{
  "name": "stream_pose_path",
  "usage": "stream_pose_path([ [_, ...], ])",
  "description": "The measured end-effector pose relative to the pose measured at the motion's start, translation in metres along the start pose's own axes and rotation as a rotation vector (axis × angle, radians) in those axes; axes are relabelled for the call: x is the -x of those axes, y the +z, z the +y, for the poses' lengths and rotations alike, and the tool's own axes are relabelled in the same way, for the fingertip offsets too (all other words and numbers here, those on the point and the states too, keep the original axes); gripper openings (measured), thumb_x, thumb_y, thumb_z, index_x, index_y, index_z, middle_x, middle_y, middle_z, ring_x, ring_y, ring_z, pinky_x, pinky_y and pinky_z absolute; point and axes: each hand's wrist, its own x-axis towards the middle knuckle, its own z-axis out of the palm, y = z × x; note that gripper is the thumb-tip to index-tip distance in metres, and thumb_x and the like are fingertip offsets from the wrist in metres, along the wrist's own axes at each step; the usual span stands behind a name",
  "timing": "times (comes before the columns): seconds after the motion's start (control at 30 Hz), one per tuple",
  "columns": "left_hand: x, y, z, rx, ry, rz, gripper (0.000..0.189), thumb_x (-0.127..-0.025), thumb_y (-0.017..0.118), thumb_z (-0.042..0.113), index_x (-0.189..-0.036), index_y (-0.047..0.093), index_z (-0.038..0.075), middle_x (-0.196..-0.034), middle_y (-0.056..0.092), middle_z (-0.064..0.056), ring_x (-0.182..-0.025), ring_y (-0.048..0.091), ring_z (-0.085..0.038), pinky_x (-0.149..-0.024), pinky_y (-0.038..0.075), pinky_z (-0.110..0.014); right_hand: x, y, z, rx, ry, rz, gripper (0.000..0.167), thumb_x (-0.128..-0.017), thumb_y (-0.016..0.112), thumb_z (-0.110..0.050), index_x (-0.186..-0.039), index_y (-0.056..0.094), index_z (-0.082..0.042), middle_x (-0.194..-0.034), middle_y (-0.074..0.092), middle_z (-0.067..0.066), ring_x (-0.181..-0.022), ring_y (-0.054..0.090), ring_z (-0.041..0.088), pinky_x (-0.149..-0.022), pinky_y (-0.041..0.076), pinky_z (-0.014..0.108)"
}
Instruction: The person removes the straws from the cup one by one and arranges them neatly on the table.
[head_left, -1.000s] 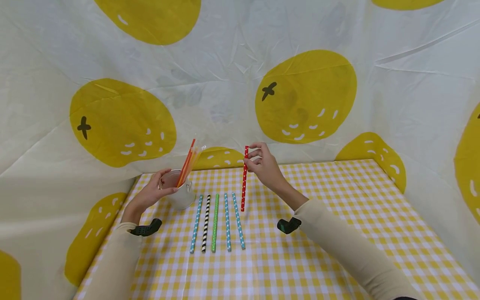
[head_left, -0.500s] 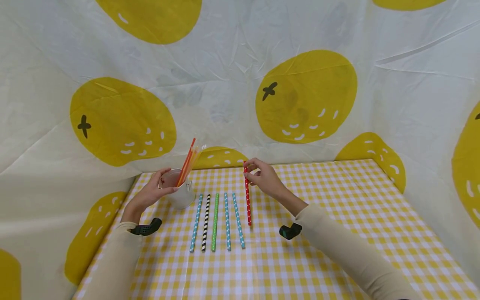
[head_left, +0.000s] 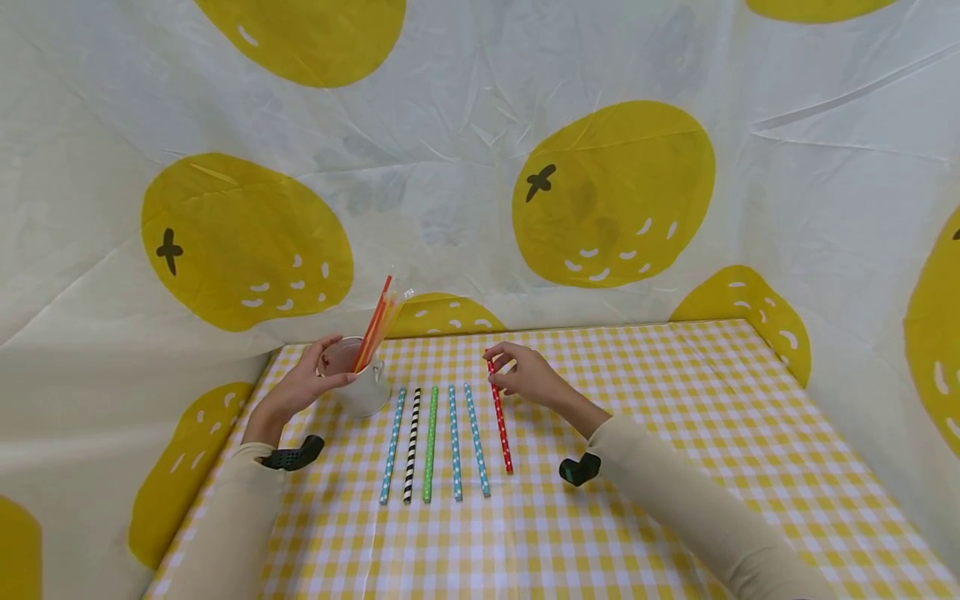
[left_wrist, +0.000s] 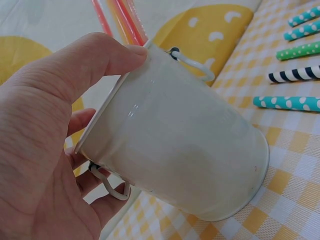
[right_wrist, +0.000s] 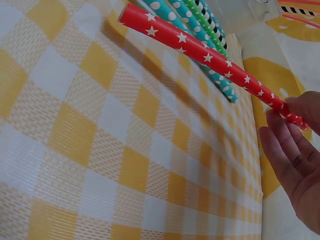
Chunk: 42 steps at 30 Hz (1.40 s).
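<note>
My right hand pinches a red paper straw with white stars near its far end. In the right wrist view the straw casts a shadow on the cloth beneath it. Left of it lie two blue dotted straws, a green dotted straw, a black-and-white striped straw and another blue dotted straw, side by side in a row. My left hand grips the rim of a white metal bucket, thumb outside. Red, orange and clear straws lean in the bucket.
A yellow-and-white checked tablecloth covers the table. Behind it and at the sides hangs a pale curtain with large yellow fruit prints. The bucket has small looped handles at its rim.
My right hand has come down and nearer with the red straw, bringing it beside the row, its near end swinging right. The left hand and bucket have stayed in place.
</note>
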Motion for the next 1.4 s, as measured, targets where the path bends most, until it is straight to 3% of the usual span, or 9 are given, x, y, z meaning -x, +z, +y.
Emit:
stream_pose_path([
  [0.23, 0.0, 0.001, -0.001, 0.003, 0.001, 0.001, 0.088, -0.097, 0.07, 0.035, -0.162, 0.016, 0.014, -0.134, 0.023, -0.021, -0.118, 0.026, -0.037, -0.088, 0.03, -0.051, 0.0, 0.009, 0.009, 0.053, 0.047, -0.051, 0.036, -0.094, 0.069, -0.002, -0.129, 0.062, 0.0, -0.107, 0.064, 0.017, -0.076, 0.07, 0.028, -0.066, 0.059, 0.042],
  [0.43, 0.0, 0.002, -0.001, 0.008, 0.006, -0.001, 0.087, -0.098, 0.07, 0.035, -0.162, 0.015, 0.013, -0.132, 0.023, -0.021, -0.117, 0.026, -0.037, -0.088, 0.03, -0.051, -0.001, 0.016, 0.013, 0.176, 0.074, -0.081, 0.035, -0.092, 0.073, -0.005, -0.126, 0.065, -0.001, -0.104, 0.065, 0.013, -0.07, 0.065, 0.018, -0.063, 0.055, 0.032],
  [0.7, 0.0, 0.003, -0.002, -0.003, 0.006, 0.005, 0.087, -0.098, 0.07, 0.036, -0.162, 0.016, 0.014, -0.133, 0.023, -0.022, -0.117, 0.026, -0.037, -0.088, 0.03, -0.051, -0.003, 0.021, 0.016, 0.421, 0.004, -0.108, 0.031, -0.087, 0.079, -0.011, -0.117, 0.073, -0.007, -0.099, 0.069, 0.008, -0.091, 0.062, 0.018, -0.082, 0.051, 0.036],
  [1.0, 0.0, 0.003, -0.001, 0.006, 0.001, 0.002, 0.088, -0.098, 0.07, 0.035, -0.162, 0.015, 0.012, -0.136, 0.023, -0.022, -0.116, 0.026, -0.037, -0.087, 0.031, -0.051, -0.003, 0.021, 0.014, 0.444, -0.002, -0.121, 0.027, -0.088, 0.079, -0.013, -0.114, 0.074, -0.008, -0.1, 0.07, 0.007, -0.093, 0.062, 0.019, -0.085, 0.051, 0.038],
  [1.4, -0.001, 0.002, -0.002, 0.013, 0.009, 0.004, 0.087, -0.098, 0.07, 0.034, -0.162, 0.016, 0.011, -0.13, 0.024, -0.021, -0.11, 0.026, -0.032, -0.086, 0.03, -0.05, -0.007, 0.019, 0.012, 0.474, -0.035, -0.143, 0.021, -0.089, 0.079, -0.015, -0.108, 0.075, -0.008, -0.089, 0.068, 0.001, -0.08, 0.058, 0.013, -0.078, 0.049, 0.033],
])
